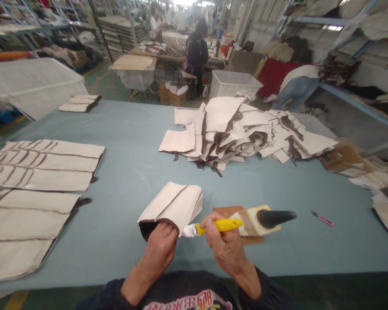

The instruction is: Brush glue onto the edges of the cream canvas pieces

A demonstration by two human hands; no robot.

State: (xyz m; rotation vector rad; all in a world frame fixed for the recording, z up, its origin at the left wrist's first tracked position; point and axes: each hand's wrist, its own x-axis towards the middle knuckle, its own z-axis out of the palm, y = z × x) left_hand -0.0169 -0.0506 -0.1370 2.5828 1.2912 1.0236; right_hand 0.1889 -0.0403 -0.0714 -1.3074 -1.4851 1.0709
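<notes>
Near the front of the blue-green table [100,241], the right hand [224,241] grips a yellow-handled tool [220,225], its white head close by the mouth of a cream fabric pouch [173,200], while the left hand [161,243] has its fingers in the brown-edged opening, tips hidden, so I cannot tell whether they pinch it. Right of the pouch lie a black-handled tool [274,218] and pink thread snips [323,218], with flat cream bags [26,232] on the left. Farther off sit a jumbled heap of cream pieces [224,114], then a white plastic bin [234,85] and a person [196,51]
</notes>
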